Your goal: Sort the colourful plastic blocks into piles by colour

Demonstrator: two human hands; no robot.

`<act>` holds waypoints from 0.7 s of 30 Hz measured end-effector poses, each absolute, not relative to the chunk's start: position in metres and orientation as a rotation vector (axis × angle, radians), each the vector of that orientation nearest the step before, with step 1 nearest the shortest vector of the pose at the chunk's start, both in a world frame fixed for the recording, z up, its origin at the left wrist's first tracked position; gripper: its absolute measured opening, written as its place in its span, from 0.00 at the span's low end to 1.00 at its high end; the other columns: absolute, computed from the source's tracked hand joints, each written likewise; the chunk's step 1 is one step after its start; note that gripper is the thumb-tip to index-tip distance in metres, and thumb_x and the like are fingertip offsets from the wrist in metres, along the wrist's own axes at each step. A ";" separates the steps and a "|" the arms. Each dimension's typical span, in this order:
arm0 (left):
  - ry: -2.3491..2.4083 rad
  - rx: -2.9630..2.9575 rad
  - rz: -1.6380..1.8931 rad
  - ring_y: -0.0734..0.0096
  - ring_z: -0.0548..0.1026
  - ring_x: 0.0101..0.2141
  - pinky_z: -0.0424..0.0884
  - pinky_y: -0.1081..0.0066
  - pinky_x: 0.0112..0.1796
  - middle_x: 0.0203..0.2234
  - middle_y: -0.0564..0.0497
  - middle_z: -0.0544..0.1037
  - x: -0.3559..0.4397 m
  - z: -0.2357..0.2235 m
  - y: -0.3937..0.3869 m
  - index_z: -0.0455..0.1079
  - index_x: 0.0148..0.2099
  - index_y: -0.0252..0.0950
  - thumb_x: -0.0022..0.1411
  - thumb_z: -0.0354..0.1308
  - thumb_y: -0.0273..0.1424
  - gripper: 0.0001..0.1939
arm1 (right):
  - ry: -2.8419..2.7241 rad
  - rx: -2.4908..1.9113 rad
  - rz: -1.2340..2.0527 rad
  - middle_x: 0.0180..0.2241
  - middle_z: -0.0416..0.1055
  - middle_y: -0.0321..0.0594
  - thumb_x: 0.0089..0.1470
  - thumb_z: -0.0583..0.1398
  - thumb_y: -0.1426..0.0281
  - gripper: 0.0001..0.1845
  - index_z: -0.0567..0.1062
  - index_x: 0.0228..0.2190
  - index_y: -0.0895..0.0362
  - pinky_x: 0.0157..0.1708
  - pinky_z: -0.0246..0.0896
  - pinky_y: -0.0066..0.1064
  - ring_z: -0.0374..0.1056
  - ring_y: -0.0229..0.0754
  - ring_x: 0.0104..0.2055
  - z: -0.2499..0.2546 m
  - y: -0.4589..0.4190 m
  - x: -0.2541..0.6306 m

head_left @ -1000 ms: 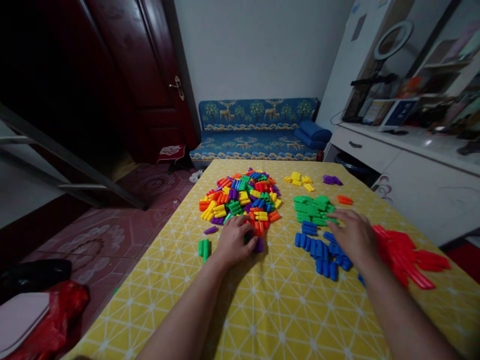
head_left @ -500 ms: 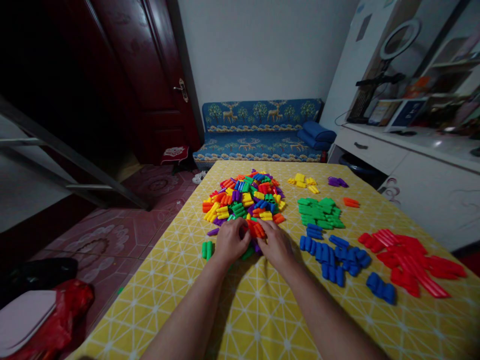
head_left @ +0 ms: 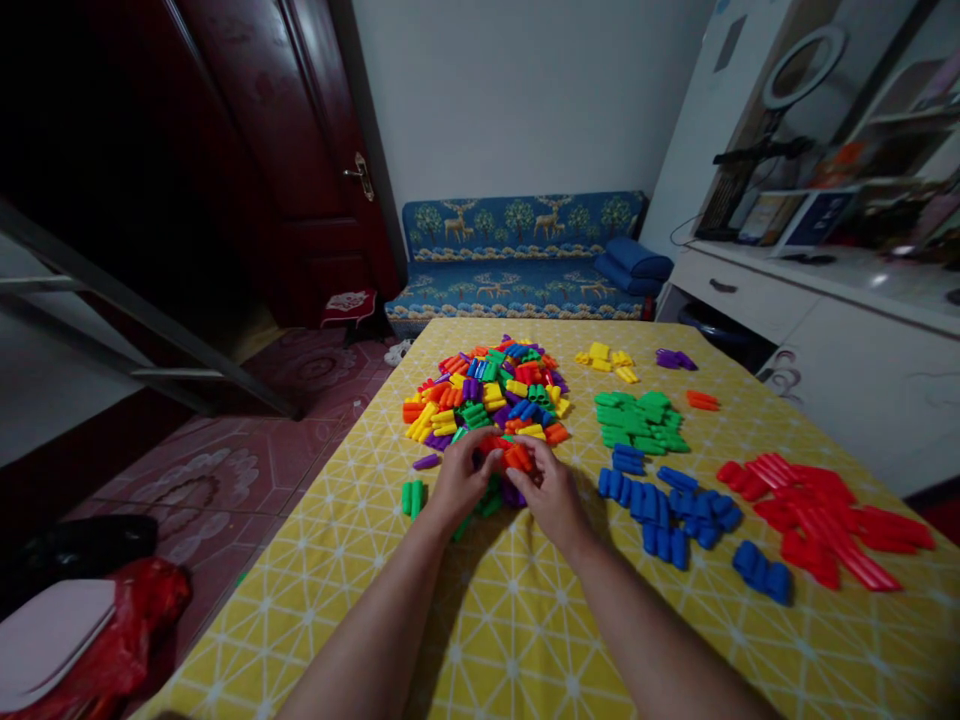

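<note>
My left hand (head_left: 463,474) and my right hand (head_left: 553,492) come together at the near edge of a mixed heap of plastic building pieces (head_left: 487,388). Between them are orange-red building pieces (head_left: 516,456), with the fingers of both hands closed on them. How the pieces join is too small to tell, and my fingers cover part of them. Green pieces (head_left: 491,497) and purple pieces (head_left: 513,493) lie just below my hands. A green pair (head_left: 412,498) and a single purple piece (head_left: 427,461) rest to the left.
Sorted by colour on the right are green (head_left: 639,422), blue (head_left: 660,515), red (head_left: 821,515), yellow (head_left: 602,357), orange (head_left: 702,400) and purple pieces (head_left: 676,359). They lie on a yellow patterned tablecloth (head_left: 514,640). A blue sofa (head_left: 517,280) stands beyond; a white cabinet (head_left: 862,350) is at right.
My hands have turned slightly, and the orange-red pieces between them are tilted differently. More of the green pieces below shows. The sorted groups have stayed put.
</note>
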State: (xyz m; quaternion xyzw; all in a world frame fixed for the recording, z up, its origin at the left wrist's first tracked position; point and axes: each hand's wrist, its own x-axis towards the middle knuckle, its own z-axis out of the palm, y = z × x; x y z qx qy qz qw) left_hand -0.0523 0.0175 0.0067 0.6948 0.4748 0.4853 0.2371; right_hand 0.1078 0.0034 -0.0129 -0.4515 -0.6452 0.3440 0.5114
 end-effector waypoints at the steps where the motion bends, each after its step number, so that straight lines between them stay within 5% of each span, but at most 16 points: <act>1: 1.317 1.845 1.365 0.61 0.78 0.40 0.73 0.65 0.43 0.39 0.45 0.82 -0.053 0.006 0.019 0.75 0.47 0.35 0.61 0.58 0.32 0.13 | -1.529 -1.072 0.859 0.48 0.75 0.43 0.53 0.60 0.67 0.20 0.71 0.50 0.52 0.43 0.70 0.37 0.74 0.46 0.47 -0.013 0.003 0.108; 6: 1.405 1.337 1.655 0.71 0.74 0.25 0.71 0.72 0.29 0.27 0.51 0.78 -0.064 0.010 0.025 0.74 0.47 0.33 0.60 0.59 0.37 0.16 | -1.316 -1.048 0.895 0.44 0.76 0.42 0.53 0.62 0.65 0.20 0.70 0.48 0.53 0.42 0.69 0.36 0.74 0.44 0.42 -0.012 0.004 0.107; 11: 1.094 1.167 1.629 0.72 0.76 0.26 0.75 0.70 0.33 0.31 0.51 0.78 -0.057 0.014 0.023 0.71 0.50 0.34 0.58 0.62 0.42 0.21 | -1.256 -0.952 1.020 0.46 0.75 0.45 0.51 0.65 0.62 0.25 0.69 0.50 0.54 0.44 0.69 0.36 0.74 0.45 0.44 -0.009 0.001 0.104; 18: 1.012 1.158 1.537 0.70 0.78 0.27 0.73 0.73 0.30 0.27 0.52 0.79 -0.046 0.011 0.020 0.69 0.43 0.36 0.53 0.68 0.41 0.20 | -1.377 -0.945 0.990 0.36 0.75 0.38 0.48 0.67 0.67 0.17 0.73 0.41 0.54 0.33 0.70 0.31 0.72 0.41 0.34 0.000 -0.008 0.101; 21: 1.017 1.189 1.528 0.72 0.76 0.26 0.70 0.75 0.28 0.25 0.53 0.79 -0.047 0.010 0.021 0.70 0.42 0.35 0.53 0.68 0.41 0.19 | -1.441 -0.897 0.869 0.39 0.72 0.40 0.47 0.68 0.69 0.11 0.73 0.34 0.53 0.33 0.70 0.30 0.71 0.42 0.38 0.003 -0.008 0.101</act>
